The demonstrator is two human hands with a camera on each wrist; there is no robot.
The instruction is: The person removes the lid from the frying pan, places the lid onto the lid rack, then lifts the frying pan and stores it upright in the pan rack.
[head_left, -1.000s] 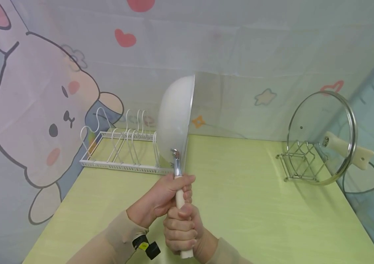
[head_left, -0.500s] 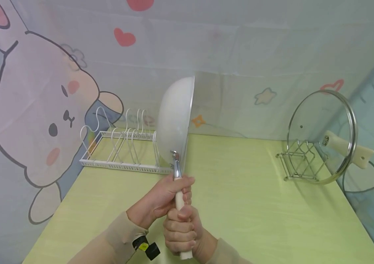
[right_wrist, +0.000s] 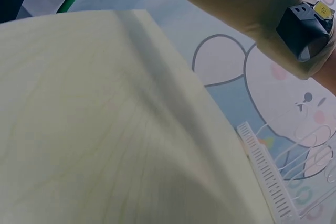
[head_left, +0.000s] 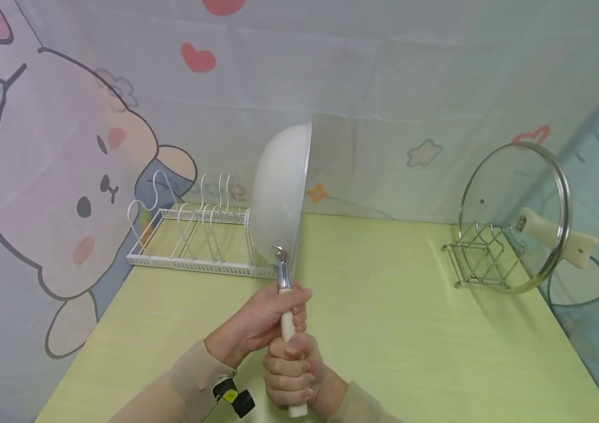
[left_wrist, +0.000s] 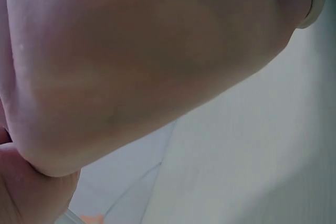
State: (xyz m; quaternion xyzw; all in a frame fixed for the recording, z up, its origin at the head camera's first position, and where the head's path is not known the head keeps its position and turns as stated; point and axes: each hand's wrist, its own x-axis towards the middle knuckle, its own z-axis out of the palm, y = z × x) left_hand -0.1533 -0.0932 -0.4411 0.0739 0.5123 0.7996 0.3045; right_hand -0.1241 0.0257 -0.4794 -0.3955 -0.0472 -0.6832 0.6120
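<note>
A white wok stands on its side, its rounded back to the left, at the right end of a white wire dish rack. Whether its lower rim sits in the rack I cannot tell. Its cream handle, with a metal neck, points toward me. My left hand grips the handle near that neck, thumb laid across the top. Just below, my right hand wraps its fingers round the handle's lower end. In the left wrist view the skin of a hand fills most of the picture, hiding the grip.
On the right, a glass lid with a steel rim and a cream handle stands upright in a small metal rack. A light green table lies beneath, with a printed cloth behind. A black wrist camera hangs at the left sleeve.
The wok and both hands have sunk very slightly, the handle's neck coming a little lower and nearer me. Both hands keep their hold; the lid and racks stay where they were.
</note>
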